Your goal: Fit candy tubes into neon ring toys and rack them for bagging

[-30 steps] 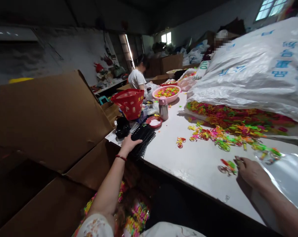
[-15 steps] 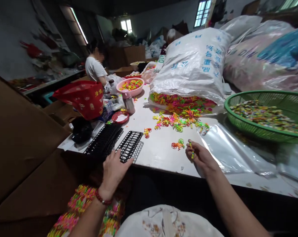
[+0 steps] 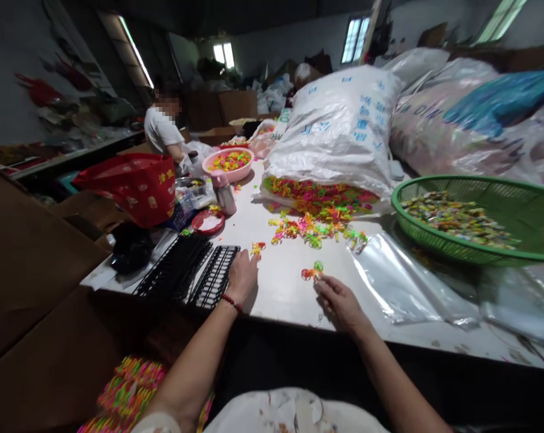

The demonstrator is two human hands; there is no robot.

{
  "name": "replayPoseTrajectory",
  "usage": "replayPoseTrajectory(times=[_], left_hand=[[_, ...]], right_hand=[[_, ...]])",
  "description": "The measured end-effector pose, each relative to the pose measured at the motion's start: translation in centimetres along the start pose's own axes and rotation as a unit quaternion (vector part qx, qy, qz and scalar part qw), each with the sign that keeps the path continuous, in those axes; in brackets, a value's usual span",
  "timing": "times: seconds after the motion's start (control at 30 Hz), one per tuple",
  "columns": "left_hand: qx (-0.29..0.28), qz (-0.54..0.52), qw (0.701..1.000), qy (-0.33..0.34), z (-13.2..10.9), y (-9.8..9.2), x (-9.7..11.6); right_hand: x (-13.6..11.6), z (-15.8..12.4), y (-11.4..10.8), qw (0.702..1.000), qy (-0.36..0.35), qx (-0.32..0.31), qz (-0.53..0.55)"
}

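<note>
My left hand (image 3: pixel 243 278) reaches past a black slotted plastic rack (image 3: pixel 215 275), its fingertips closed on a small yellow-and-orange toy bicycle (image 3: pixel 257 248). The other fingers of that hand are partly hidden. My right hand (image 3: pixel 341 302) pinches at the edge of an orange toy bicycle with a green wheel (image 3: pixel 312 272), which lies on the white table (image 3: pixel 281 291). The yellow stick seen earlier in the right fingers cannot be made out now. More black racks (image 3: pixel 175 267) are stacked to the left. Loose bright toy pieces (image 3: pixel 312 227) lie beyond my hands.
A white woven sack (image 3: pixel 335 126) spills toy pieces. Clear plastic bags (image 3: pixel 395 279) and a green basket (image 3: pixel 470 249) of small wrapped sticks lie right. A pink basin (image 3: pixel 230 174), a flask (image 3: pixel 224 195) and a red bag (image 3: pixel 136 189) stand left. A person (image 3: pixel 163 126) sits beyond.
My left hand has moved right, off the black rack to the yellow-and-orange toy bicycle. My right hand has moved left to the orange-and-green one. The view has shifted slightly.
</note>
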State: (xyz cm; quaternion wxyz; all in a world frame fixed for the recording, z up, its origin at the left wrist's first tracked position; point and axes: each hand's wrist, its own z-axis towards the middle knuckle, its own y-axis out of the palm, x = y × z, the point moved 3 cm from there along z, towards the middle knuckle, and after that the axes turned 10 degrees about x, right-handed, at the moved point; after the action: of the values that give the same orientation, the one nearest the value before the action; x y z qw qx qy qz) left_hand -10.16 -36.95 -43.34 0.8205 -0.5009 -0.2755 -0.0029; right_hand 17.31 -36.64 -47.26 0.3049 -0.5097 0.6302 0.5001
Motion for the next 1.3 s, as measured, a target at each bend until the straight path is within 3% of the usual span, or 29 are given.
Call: replayPoseTrajectory(times=[0.13, 0.23, 0.37, 0.5, 0.57, 0.67, 0.7, 0.73, 0.83, 0.97, 1.13, 1.3], left_hand=[[0.028, -0.072, 0.996, -0.049, 3.3, 2.2, 1.5], [0.039, -0.147, 0.987, -0.053, 4.2, 3.2, 2.2], [-0.003, -0.276, 0.958, -0.079, 2.9, 4.0, 3.3], [-0.067, -0.383, 0.910, -0.145, -0.6, 3.6, 4.8], [-0.104, -0.457, 0.859, -0.205, -2.8, 2.8, 5.6], [-0.159, -0.602, 0.716, -0.314, -6.0, 1.2, 7.2], [-0.172, -0.629, 0.682, -0.331, -6.8, 0.6, 7.8], [-0.180, -0.639, 0.670, -0.331, -7.5, 0.0, 8.3], [-0.173, -0.631, 0.700, -0.286, -9.0, -1.5, 9.4], [-0.148, -0.606, 0.744, -0.238, -10.2, -2.0, 9.9], [-0.148, -0.606, 0.754, -0.204, -11.3, -1.9, 10.4], [-0.146, -0.603, 0.755, -0.212, -11.8, -1.4, 10.3]], right_hand=[[0.2, -0.3, 0.1, 1.000, -0.003, 0.020, 0.007], [0.4, -0.4, 0.0, 0.998, -0.035, 0.043, -0.024], [0.1, -0.7, 0.1, 0.991, -0.083, 0.022, -0.104], [-0.6, -1.3, 0.7, 0.994, -0.051, 0.023, -0.092], [-1.3, -2.0, 1.2, 0.992, -0.062, 0.028, -0.106], [-2.8, -3.7, 2.2, 0.981, -0.111, 0.005, -0.156], [-3.2, -4.3, 2.6, 0.978, -0.124, -0.003, -0.166], [-3.6, -4.9, 2.9, 0.976, -0.134, -0.008, -0.171], [-4.2, -6.3, 3.6, 0.971, -0.155, -0.008, -0.181], [-4.1, -6.9, 3.6, 0.967, -0.175, 0.014, -0.185], [-3.6, -7.1, 3.3, 0.966, -0.191, 0.008, -0.177], [-3.7, -7.7, 3.5, 0.964, -0.175, 0.003, -0.201]])
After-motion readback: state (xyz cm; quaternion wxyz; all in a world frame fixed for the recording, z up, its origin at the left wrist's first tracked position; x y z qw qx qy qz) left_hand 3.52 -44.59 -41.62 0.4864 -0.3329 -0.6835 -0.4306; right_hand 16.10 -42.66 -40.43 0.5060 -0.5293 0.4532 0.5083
